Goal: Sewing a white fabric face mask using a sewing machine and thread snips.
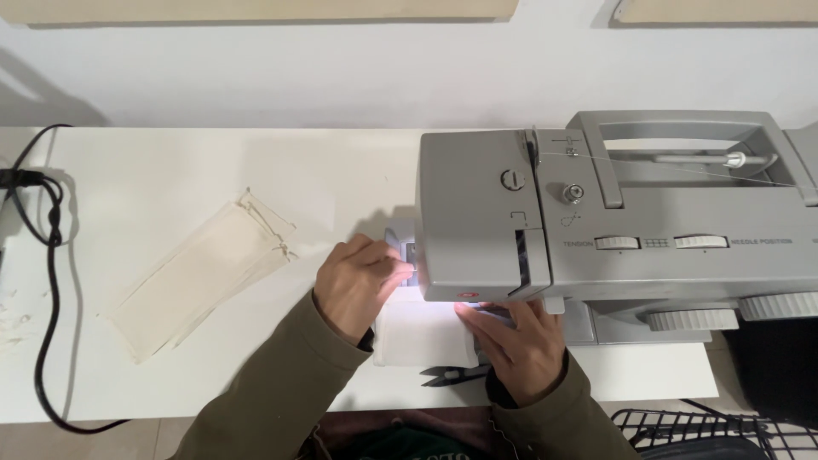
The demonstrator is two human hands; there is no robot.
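Fingers: left hand [356, 285] curled, fingertips pressed to the side of the sewing machine [596, 221] head near the needle area; whether they pinch thread or a lever cannot be told. Right hand [515, 345] lies flat, fingers spread and released, pressing on the white fabric [417, 336].
White fabric: on the table [170, 170] under the machine head, lit by the machine's lamp; far edge hidden beneath the head.
Needle: hidden behind the machine head and both hands.
Thread snips: small black pair [452, 375] on the table, just beside the right hand, part covered by it.
Spare fabric: cream strips [200, 277] stacked in 1 pile, well apart to the left; count hard to make out.
Cable: black cord [51, 281] loops along the table's left edge, ends cut off.
Sleeves: olive green, covering both wrists.
Basket: black wire basket [707, 426] at lower right, cut off by the frame.
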